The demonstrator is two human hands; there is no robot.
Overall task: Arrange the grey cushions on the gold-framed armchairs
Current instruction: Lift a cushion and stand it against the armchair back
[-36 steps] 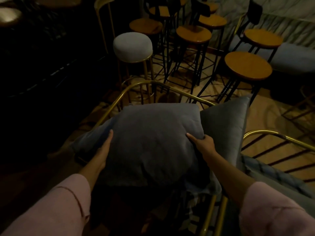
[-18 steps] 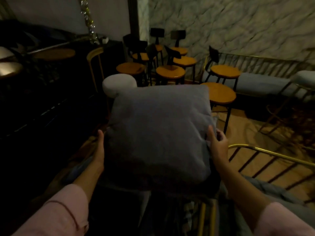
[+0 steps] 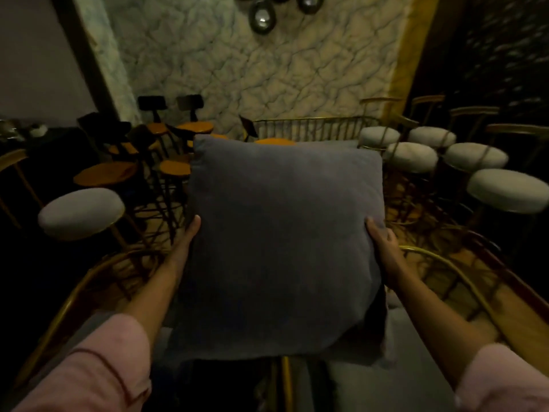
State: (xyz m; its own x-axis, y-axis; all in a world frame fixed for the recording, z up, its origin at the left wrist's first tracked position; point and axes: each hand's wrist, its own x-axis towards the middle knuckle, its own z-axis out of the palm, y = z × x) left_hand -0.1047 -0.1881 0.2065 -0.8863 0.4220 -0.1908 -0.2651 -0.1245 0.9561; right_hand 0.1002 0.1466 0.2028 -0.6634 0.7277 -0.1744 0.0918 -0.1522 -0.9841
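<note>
Since half a second ago, lifted higher and held out further: grey cushion (image 3: pixel 285 245), now square-on to the camera, covering most of the middle of the view. Roughly square, so no clear long axis; flat face towards the viewer, top edge level, lower edge hanging free above the gap between two gold-framed armchairs.

Left hand (image 3: pixel 185 243) pressed flat against the cushion's left edge, fingers together and extended, palm on the fabric. Right hand (image 3: pixel 383 242) clamped on the right edge, thumb on the front face, other fingers wrapped behind and out of sight. Pink sleeves (image 3: pixel 98 370) at both lower corners.

Below left, curved gold rail of one armchair (image 3: pixel 74 295); below right, gold rail of the other armchair (image 3: pixel 445 269), with a grey seat pad (image 3: pixel 386 388) beneath. Open room on both sides of the cushion; a narrow gold post straight under it.

Beyond, white round stools (image 3: pixel 416 156) clustered at right, one more white stool (image 3: pixel 81 212) at left, wooden stools (image 3: pixel 175 168) behind it. Marbled wall (image 3: pixel 267 69) at the back.

Dim light; left side nearly black, right edge blurred. Everything directly behind the cushion hidden, including a bench with a gold railing (image 3: pixel 312 126), cut off at its lower part.
</note>
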